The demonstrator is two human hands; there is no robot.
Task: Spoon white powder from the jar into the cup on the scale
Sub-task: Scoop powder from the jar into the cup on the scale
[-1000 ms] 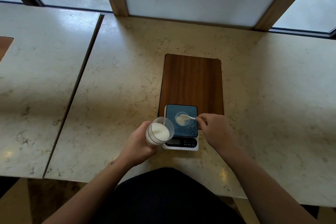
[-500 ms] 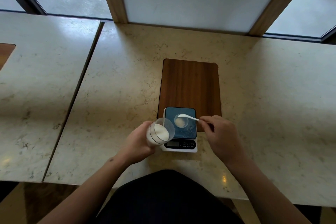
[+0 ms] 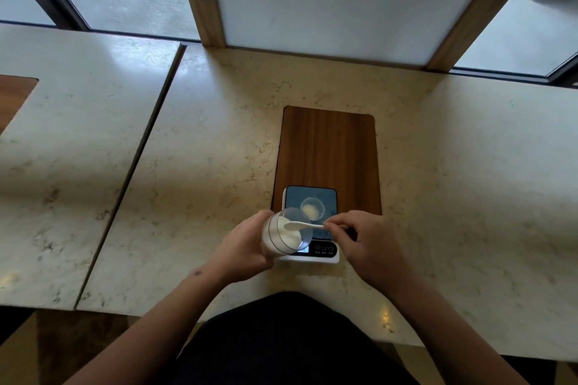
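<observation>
Both forearms reach in from the near edge of the table [image 3: 219, 134] and meet just in front of the body. The left hand [image 3: 247, 247] is curled around the side of a clear jar [image 3: 286, 233], holding it tilted so its open mouth faces toward the right hand. White powder [image 3: 281, 230] lies inside the jar. The right hand [image 3: 366, 244] is closed in a pinch, thumb and fingertips [image 3: 330, 223] gripping the handle end of a white spoon [image 3: 301, 226]. The spoon lies nearly level and points toward the left hand, its bowl inside the jar's mouth at the powder. Just beyond the two hands sits a scale [image 3: 325, 251], partly hidden by the jar. On its dark plate stands a small clear cup [image 3: 312, 209] with a little white powder in it, free of both hands. The scale's far end rests on a wooden board [image 3: 328, 150].
</observation>
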